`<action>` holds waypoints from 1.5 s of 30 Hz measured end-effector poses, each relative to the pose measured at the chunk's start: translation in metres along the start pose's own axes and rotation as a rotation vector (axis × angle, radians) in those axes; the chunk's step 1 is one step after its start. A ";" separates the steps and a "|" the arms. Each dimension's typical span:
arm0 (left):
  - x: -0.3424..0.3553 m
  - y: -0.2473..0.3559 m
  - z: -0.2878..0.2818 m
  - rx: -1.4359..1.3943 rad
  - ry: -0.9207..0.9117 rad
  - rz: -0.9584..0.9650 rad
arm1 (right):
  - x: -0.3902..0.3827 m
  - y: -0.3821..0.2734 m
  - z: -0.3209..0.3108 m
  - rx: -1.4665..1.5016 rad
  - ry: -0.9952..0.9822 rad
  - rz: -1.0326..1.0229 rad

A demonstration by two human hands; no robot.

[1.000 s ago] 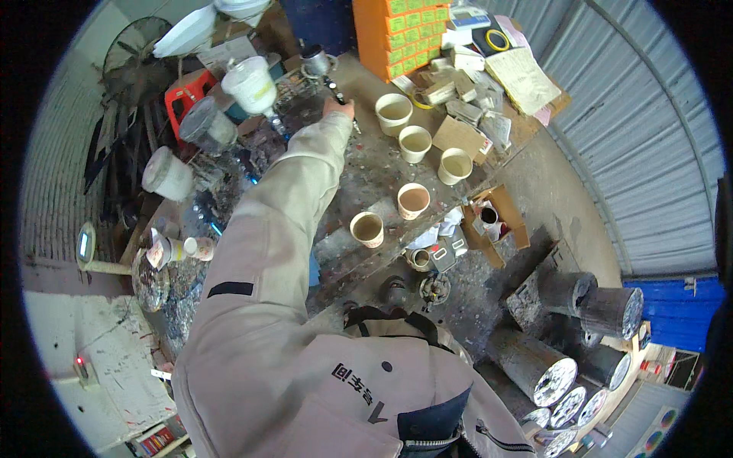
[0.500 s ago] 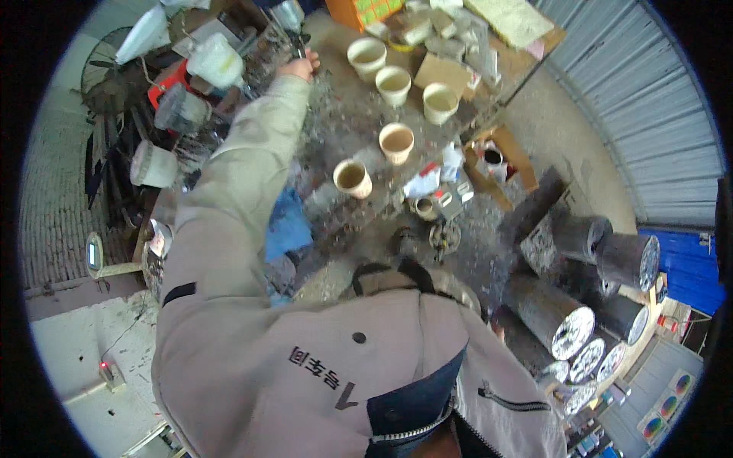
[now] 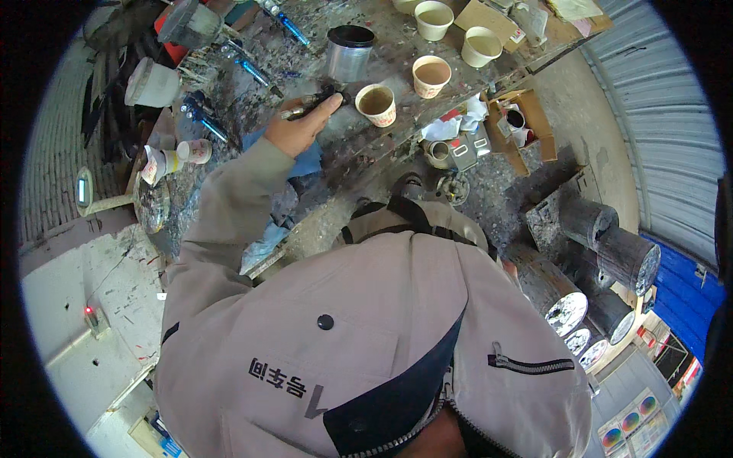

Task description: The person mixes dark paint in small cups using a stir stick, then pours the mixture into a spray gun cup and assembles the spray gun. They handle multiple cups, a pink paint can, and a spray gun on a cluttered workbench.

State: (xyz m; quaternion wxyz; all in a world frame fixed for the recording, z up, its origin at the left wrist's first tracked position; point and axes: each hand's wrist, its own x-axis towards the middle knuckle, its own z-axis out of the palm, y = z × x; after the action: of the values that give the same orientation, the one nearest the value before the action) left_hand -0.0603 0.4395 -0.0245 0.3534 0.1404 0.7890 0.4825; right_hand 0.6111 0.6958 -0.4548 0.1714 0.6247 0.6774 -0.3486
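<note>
My left hand (image 3: 299,131) is closed around a dark tool (image 3: 314,102) with a silvery end, over the near part of the stained table. A silver cup with a black rim (image 3: 350,61) appears just beyond it. It looks joined to the tool, as on a spray gun, but the fingers hide the join. Close by on the right stands a paper cup (image 3: 376,105) with brownish liquid. Another paper cup (image 3: 431,77) holds something pinkish. Farther back are a cream cup (image 3: 434,20) and another cream cup (image 3: 482,47). My right hand is out of view.
Shiny blue tools (image 3: 253,74) lie on the left, near a white tub (image 3: 151,82) and a cup on its side (image 3: 195,151). A blue cloth (image 3: 308,162) hangs at the table edge. An open cardboard box (image 3: 544,126) and dark drums (image 3: 546,282) stand on the right.
My left hand has come back from the far left of the table toward me, bringing the dark tool and silver cup beside the paper cup. The whole view has shifted.
</note>
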 end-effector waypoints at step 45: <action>-0.082 0.001 0.001 0.282 0.153 0.645 | -0.327 -0.670 -0.232 -0.303 0.553 -1.708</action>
State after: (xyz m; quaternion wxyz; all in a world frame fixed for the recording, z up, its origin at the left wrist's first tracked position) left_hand -0.0016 0.3940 0.0108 0.1001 0.3928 0.7872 0.4647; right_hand 0.0634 0.6334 0.0986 -0.2334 -0.0574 0.9653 -0.1021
